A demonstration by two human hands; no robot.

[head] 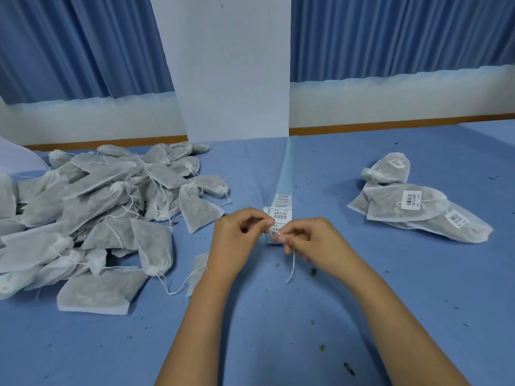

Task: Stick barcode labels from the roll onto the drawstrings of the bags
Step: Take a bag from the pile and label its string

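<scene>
My left hand (239, 235) and my right hand (315, 243) meet at the middle of the blue table, fingertips pinching a white barcode label (274, 229) together with a thin white drawstring (292, 267) that dangles below my right fingers. A bag (198, 270) lies partly hidden under my left wrist. The strip of labels (282, 210) on translucent backing runs away from my hands toward the pillar. A big pile of unlabelled grey-white bags (92, 215) lies at the left. Several labelled bags (412, 204) lie at the right.
A white pillar (234, 68) stands behind the table's middle, with blue curtains (390, 34) on both sides. Small dark herb crumbs (348, 369) are scattered over the blue tablecloth (278, 316). A wooden table edge (390, 126) runs along the back.
</scene>
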